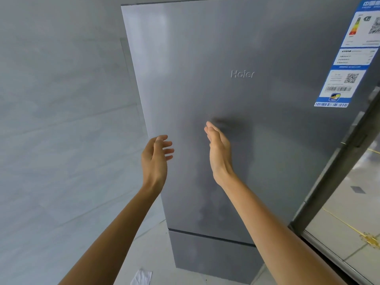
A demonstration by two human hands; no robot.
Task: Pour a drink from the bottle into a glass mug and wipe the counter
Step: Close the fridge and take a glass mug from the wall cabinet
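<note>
A tall grey fridge (246,48) with its doors closed fills the head view in front of me. My left hand (157,156) is raised near the upper door's left edge, fingers apart and slightly curled, holding nothing. My right hand (219,149) is held flat with fingers together, its fingertips at or very close to the middle of the door; its shadow falls on the metal. No bottle, glass mug, cloth or counter is in view.
A grey tiled wall (61,99) stands to the left of the fridge. An energy label (353,58) is stuck on the door's upper right. A dark door frame (337,171) and pale floor tiles lie to the right. A white scrap (141,276) lies on the floor.
</note>
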